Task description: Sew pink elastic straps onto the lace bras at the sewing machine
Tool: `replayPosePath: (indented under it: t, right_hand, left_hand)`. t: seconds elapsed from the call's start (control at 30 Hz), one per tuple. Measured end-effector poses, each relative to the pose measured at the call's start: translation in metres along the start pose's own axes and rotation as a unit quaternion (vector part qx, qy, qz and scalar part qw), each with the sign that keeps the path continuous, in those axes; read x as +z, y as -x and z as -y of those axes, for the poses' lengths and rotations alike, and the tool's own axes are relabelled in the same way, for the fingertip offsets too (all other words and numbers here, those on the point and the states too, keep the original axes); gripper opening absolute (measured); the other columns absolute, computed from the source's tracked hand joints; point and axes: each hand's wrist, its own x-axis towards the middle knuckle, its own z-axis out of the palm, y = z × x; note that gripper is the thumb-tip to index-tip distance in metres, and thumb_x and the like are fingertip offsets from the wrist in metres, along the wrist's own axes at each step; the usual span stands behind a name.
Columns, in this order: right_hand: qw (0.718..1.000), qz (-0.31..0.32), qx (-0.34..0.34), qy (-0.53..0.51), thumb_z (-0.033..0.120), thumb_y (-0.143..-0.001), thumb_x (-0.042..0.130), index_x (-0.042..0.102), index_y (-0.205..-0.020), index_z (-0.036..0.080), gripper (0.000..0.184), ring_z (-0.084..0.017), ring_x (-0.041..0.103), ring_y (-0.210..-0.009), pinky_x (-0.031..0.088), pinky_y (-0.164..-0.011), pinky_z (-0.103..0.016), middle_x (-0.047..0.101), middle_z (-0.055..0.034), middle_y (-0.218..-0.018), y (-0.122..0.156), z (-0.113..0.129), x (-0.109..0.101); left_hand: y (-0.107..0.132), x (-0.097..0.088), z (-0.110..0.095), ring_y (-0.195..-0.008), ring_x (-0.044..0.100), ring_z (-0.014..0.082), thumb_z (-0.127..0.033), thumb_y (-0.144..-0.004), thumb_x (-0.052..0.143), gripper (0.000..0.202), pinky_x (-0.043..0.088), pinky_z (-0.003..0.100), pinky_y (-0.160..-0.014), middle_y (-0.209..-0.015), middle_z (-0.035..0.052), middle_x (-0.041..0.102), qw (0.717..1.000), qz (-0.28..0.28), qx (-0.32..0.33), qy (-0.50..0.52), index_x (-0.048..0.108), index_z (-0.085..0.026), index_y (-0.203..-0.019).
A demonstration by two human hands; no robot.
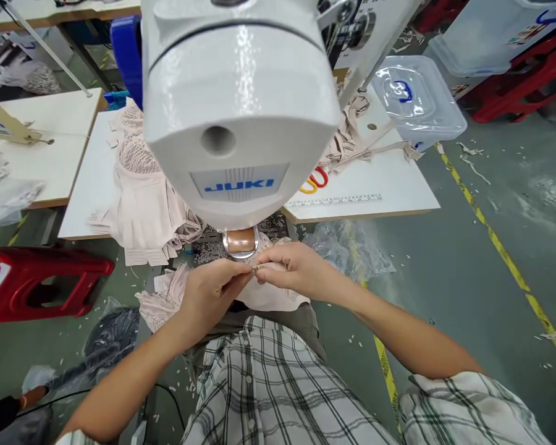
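My left hand (213,293) and my right hand (296,269) meet just below the head of a white JUKI sewing machine (238,111). Both pinch a thin pale strap (261,267) between their fingertips, close to the machine's metal presser part (241,243). Pale pink lace fabric (164,300) hangs under my hands and over my lap. More of the garment lies behind my right hand.
A stack of pink lace pieces (141,204) lies on the white table (398,185) left of the machine. Scissors with red and yellow handles (315,180) and a printed ruler sit right. A clear lidded box (417,99), a red stool (41,281), and yellow floor tape (505,253) surround me.
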Motion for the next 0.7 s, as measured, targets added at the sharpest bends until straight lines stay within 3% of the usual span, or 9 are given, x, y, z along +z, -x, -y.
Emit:
replayPosePath:
  t: [0.13, 0.27, 0.33, 0.4, 0.53, 0.7]
  right_hand:
    - [1.000, -0.002, -0.003, 0.016, 0.019, -0.088, 0.060, 0.073, -0.091, 0.022, 0.014, -0.013, 0.065, -0.079, 0.042, -0.070, -0.024, 0.074, 0.0014, -0.087, -0.003, -0.001, 0.000]
    - [0.998, -0.015, -0.020, 0.061, 0.024, -0.090, 0.061, 0.073, -0.092, 0.022, 0.012, -0.013, 0.065, -0.078, 0.041, -0.069, -0.025, 0.074, 0.0014, -0.086, -0.004, -0.006, 0.002]
    - [0.997, -0.020, -0.023, 0.068, 0.027, -0.090, 0.062, 0.073, -0.094, 0.023, 0.012, -0.014, 0.065, -0.077, 0.041, -0.068, -0.026, 0.075, 0.0014, -0.087, -0.004, -0.009, 0.005]
    - [0.996, -0.043, -0.033, 0.074, 0.028, -0.091, 0.062, 0.073, -0.096, 0.024, 0.013, -0.014, 0.066, -0.079, 0.042, -0.068, -0.026, 0.075, 0.0007, -0.089, -0.004, -0.011, 0.007]
    - [0.976, -0.129, -0.101, 0.143, 0.028, -0.091, 0.060, 0.073, -0.089, 0.022, 0.014, -0.015, 0.061, -0.079, 0.040, -0.067, -0.027, 0.070, -0.0025, -0.083, -0.009, -0.005, 0.006]
    - [0.986, -0.082, -0.030, 0.144, 0.023, -0.087, 0.058, 0.071, -0.077, 0.020, 0.017, -0.015, 0.057, -0.071, 0.034, -0.061, -0.027, 0.066, -0.0020, -0.077, -0.033, 0.014, -0.011]
  left_hand:
    - [-0.005, -0.002, 0.004, -0.064, 0.062, 0.0095, -0.019, -0.093, 0.062, 0.009, 0.042, 0.019, -0.058, -0.078, -0.0018, 0.072, 0.999, 0.028, -0.029, 0.027, 0.071, -0.021, -0.090]
    - [-0.013, -0.007, 0.008, -0.066, 0.062, 0.0103, -0.023, -0.093, 0.063, 0.012, 0.043, 0.020, -0.059, -0.083, -0.0017, 0.072, 0.995, 0.084, -0.050, 0.007, 0.070, -0.021, -0.103]
    - [-0.016, -0.009, 0.009, -0.064, 0.061, 0.0112, -0.026, -0.097, 0.057, 0.014, 0.041, 0.021, -0.057, -0.076, -0.0014, 0.069, 0.991, 0.127, -0.041, -0.030, 0.069, -0.019, -0.094]
    - [-0.018, -0.009, 0.009, -0.059, 0.056, 0.0122, -0.030, -0.100, 0.049, 0.030, 0.036, 0.023, -0.053, -0.067, -0.0005, 0.062, 0.985, 0.146, -0.022, -0.092, 0.065, -0.018, -0.078]
    - [-0.018, -0.004, 0.009, -0.058, 0.054, 0.0140, -0.033, -0.103, 0.037, 0.037, 0.032, 0.026, -0.053, -0.069, 0.0013, 0.061, 0.979, 0.119, -0.009, -0.164, 0.061, -0.018, -0.079]
    - [-0.016, -0.005, 0.020, -0.050, 0.052, 0.0119, -0.038, -0.101, 0.046, 0.029, 0.029, 0.026, -0.051, -0.059, -0.0032, 0.059, 0.977, 0.035, -0.033, -0.210, 0.066, -0.020, -0.089]
